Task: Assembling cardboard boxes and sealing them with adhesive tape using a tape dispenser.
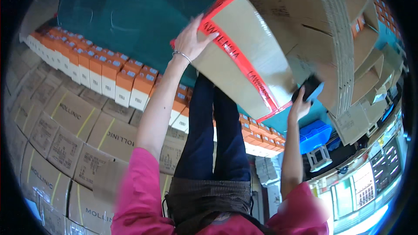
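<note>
A cardboard box (244,56) with red printed packing tape (237,58) along its seam and ends is tilted in front of me, above my legs. My left hand (193,39) grips its upper left end, with the thumb lying on the face by the tape and the other fingers over the edge. My right hand (299,106) is closed around a dark, block-like hand-held tool (311,87) beside the box's lower right end. Motion smears that tool, so I cannot make out its exact kind.
Long rows of orange-and-white small boxes (104,72) stand behind and left. Brown cartons (72,113) are stacked at the lower left. Flattened cardboard sheets (322,30) lean at the upper right. A blue plastic stool (314,135) stands at right, over a green floor (143,13).
</note>
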A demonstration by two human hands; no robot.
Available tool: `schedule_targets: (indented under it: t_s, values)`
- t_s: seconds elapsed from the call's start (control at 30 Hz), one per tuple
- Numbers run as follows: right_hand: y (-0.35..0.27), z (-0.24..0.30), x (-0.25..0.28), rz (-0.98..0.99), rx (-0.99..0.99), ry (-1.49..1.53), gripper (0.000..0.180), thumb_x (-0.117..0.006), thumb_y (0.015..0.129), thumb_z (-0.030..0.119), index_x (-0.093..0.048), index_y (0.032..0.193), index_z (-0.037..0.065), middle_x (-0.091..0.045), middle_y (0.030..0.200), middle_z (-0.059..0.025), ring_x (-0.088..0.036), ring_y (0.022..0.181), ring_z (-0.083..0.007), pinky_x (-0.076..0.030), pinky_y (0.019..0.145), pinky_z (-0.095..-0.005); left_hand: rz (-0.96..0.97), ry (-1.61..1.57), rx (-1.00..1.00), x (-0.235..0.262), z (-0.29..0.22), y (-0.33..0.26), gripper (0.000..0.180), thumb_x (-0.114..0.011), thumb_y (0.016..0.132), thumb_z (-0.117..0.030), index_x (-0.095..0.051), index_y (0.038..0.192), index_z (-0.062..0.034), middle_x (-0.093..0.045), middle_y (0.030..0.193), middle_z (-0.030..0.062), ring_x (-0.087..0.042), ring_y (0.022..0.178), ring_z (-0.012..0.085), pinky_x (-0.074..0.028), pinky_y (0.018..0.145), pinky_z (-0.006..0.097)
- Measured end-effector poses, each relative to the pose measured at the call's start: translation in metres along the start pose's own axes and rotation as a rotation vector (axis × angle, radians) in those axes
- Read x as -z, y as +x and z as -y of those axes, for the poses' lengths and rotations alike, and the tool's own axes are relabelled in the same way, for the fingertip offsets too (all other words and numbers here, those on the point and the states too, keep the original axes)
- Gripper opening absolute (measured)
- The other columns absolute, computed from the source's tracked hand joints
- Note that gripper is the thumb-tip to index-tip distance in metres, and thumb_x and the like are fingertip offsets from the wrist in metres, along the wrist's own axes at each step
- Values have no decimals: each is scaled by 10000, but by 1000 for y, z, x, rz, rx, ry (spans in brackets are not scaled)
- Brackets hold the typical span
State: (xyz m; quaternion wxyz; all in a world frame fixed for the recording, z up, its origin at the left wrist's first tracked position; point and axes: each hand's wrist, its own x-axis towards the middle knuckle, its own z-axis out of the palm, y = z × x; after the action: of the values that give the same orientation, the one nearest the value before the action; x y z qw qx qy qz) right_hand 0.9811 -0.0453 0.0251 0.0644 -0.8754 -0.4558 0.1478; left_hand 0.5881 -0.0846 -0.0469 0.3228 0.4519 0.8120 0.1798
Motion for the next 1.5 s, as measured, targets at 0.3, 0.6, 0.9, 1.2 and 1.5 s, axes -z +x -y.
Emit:
schedule_targets:
  t_s: [0.3,0.6,0.9,1.2,1.5]
  values:
    - [-74,-140,64,540,-762,1142,239,-601,909,298,-585,1030,93,-639,842,-14,-622,677,-136,-524,604,-307,-149,-307,69,95,-56,-95,541,-785,745,-169,-574,1213,2,-655,1126,115,-614,1000,167,-464,887,313]
    - [-82,2,276,604,-173,1535,591,-686,808,243,-418,1273,-4,-561,1142,-95,-565,1048,-213,-439,952,-359,-845,-473,-321,424,-177,-257,394,-606,876,-89,-506,1240,21,-602,1096,82,-591,959,173,-482,827,294]
    - [45,140,357,175,322,1767,537,-588,899,212,-407,1343,-30,-570,1243,-169,-571,1125,-238,-508,870,-348,-1156,-665,-414,361,-341,-34,331,-660,887,-258,-597,1108,-20,-620,1108,114,-614,939,208,-545,814,387]
    - [98,37,141,71,527,226,432,-760,703,208,-606,1043,-9,-627,1007,-222,-554,1025,-404,-396,967,-469,-665,-669,-49,113,-304,220,909,-723,814,-335,-200,1415,102,-371,1403,258,-384,1309,271,-274,1102,403]
    - [123,4,81,252,728,-25,395,-743,571,112,-602,912,-30,-633,981,-191,-570,1052,-331,-386,989,-433,-346,-654,241,-100,-270,134,784,-335,981,-485,-88,1439,101,-155,1505,280,-212,1391,363,-169,1141,354]
